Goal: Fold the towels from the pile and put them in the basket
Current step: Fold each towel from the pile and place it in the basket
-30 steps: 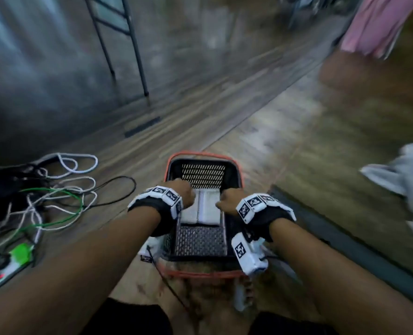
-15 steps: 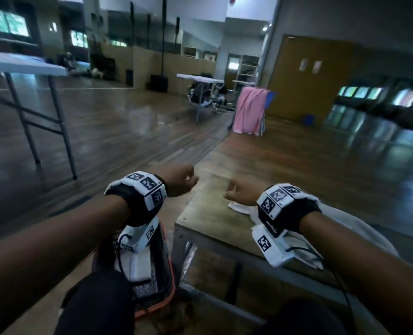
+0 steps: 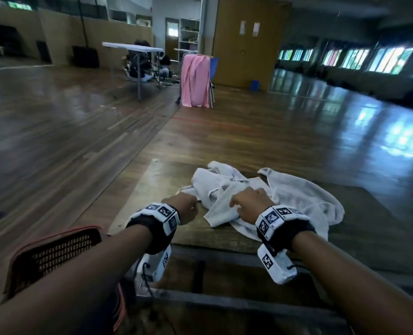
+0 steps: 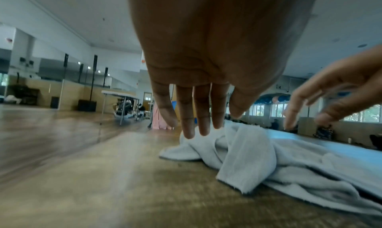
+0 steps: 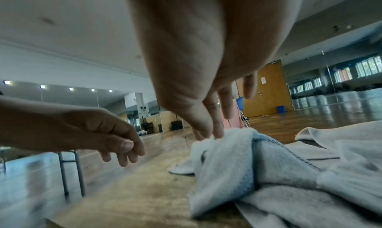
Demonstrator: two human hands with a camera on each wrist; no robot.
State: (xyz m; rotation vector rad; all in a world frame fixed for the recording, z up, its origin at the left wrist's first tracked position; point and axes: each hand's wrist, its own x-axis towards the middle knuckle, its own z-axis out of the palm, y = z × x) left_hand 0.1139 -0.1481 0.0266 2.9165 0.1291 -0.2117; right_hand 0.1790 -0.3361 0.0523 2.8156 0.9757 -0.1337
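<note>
Towels (image 3: 290, 197), white, crumpled heap on table (image 3: 152, 182), left grip (image 3: 185, 209) slack and empty, right grip (image 3: 249, 204) straight-fingered, touching them

right grip (image 3: 249, 205) moved from basket (image 3: 55, 252) onto towels (image 3: 297, 197).

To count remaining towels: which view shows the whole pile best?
Head view: nearly the whole towel pile shows from above. Both wrist views see it low from the side, cut off by the frame.

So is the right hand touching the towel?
Touching. The right wrist view shows fingertips of the right hand meeting the raised fold of the towel, no gap.
</note>
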